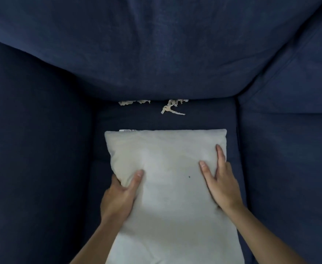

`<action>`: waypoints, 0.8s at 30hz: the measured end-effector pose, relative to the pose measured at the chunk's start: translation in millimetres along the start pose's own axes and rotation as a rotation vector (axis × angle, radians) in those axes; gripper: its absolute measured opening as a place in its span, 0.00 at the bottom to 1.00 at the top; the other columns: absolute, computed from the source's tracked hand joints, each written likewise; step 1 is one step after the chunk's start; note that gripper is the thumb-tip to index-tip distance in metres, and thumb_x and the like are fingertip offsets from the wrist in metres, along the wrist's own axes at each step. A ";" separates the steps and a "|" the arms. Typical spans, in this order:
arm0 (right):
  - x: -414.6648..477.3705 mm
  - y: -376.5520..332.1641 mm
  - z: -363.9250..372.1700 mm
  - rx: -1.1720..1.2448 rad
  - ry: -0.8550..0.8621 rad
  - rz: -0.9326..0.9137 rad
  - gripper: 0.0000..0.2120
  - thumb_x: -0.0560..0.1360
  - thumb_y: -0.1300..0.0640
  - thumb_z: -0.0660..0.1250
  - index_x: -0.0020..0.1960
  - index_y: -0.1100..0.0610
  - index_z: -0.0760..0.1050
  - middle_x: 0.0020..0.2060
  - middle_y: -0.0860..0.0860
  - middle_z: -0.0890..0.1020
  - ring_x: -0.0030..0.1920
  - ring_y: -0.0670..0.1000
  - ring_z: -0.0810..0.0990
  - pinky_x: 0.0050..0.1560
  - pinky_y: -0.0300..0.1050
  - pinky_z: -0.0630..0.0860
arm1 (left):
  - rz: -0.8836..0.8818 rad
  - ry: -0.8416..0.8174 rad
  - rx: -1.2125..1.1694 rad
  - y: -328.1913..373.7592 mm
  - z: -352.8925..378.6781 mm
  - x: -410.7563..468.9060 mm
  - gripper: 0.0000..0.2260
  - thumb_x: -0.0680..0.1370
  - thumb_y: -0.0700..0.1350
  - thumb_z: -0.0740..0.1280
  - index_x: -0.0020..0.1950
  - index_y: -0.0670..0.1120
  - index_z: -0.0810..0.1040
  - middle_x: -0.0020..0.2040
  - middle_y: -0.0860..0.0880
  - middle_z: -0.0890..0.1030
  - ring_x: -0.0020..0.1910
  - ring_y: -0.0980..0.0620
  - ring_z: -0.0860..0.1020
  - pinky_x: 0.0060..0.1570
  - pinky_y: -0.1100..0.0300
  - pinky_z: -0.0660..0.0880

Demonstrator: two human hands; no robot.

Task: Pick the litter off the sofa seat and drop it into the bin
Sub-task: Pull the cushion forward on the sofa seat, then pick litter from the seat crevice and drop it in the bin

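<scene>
Shredded pale paper litter lies at the back of the dark blue sofa seat (198,121), partly tucked under the back cushion: one scrap (134,102) to the left, a longer twisted scrap (170,108) to the right. A cream pillow (166,168) lies on the seat in front of the litter. My left hand (121,195) grips the pillow's left edge, thumb on top. My right hand (221,180) presses on its right side, fingers partly wrapped round the edge. No bin is in view.
The sofa's left armrest (38,149) rises beside the seat. The back cushion (156,54) overhangs the seat's rear. A second seat cushion (289,159) and back cushion (299,77) lie to the right.
</scene>
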State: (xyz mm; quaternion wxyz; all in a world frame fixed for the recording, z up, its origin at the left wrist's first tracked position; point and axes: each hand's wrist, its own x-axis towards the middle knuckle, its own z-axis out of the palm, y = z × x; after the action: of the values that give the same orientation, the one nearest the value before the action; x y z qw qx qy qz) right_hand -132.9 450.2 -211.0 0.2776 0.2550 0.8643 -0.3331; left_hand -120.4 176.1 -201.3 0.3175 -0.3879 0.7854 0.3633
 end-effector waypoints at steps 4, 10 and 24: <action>-2.5 -6.3 -9.8 -0.081 0.037 0.027 0.38 0.73 0.23 0.52 0.78 0.27 0.41 0.65 0.52 0.67 0.63 0.57 0.75 0.65 0.55 0.73 | 0.025 0.004 0.103 0.4 -10.4 1.2 0.47 0.63 0.84 0.50 0.73 0.57 0.65 0.59 0.51 0.80 0.57 0.43 0.79 0.59 0.45 0.75; 35.6 -75.6 -16.4 -0.228 0.299 -0.126 0.47 0.74 0.26 0.57 0.82 0.56 0.57 0.72 0.59 0.68 0.73 0.62 0.66 0.71 0.64 0.63 | 0.319 0.387 0.152 45.0 -47.4 51.8 0.47 0.72 0.76 0.54 0.81 0.46 0.58 0.72 0.42 0.66 0.71 0.42 0.64 0.70 0.44 0.64; 179.3 -156.3 51.4 0.090 0.299 -0.035 0.29 0.73 0.38 0.75 0.62 0.58 0.77 0.59 0.55 0.84 0.60 0.59 0.83 0.51 0.47 0.75 | 0.263 0.421 -0.043 166.9 28.5 168.2 0.37 0.68 0.67 0.73 0.67 0.43 0.74 0.66 0.43 0.73 0.64 0.42 0.75 0.55 0.54 0.71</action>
State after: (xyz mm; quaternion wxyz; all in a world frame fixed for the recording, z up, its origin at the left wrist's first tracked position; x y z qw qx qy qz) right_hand -343.1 358.0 -291.7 0.1282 0.2988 0.8844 -0.3348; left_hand -338.1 208.3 -293.6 0.0886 -0.3562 0.8700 0.3290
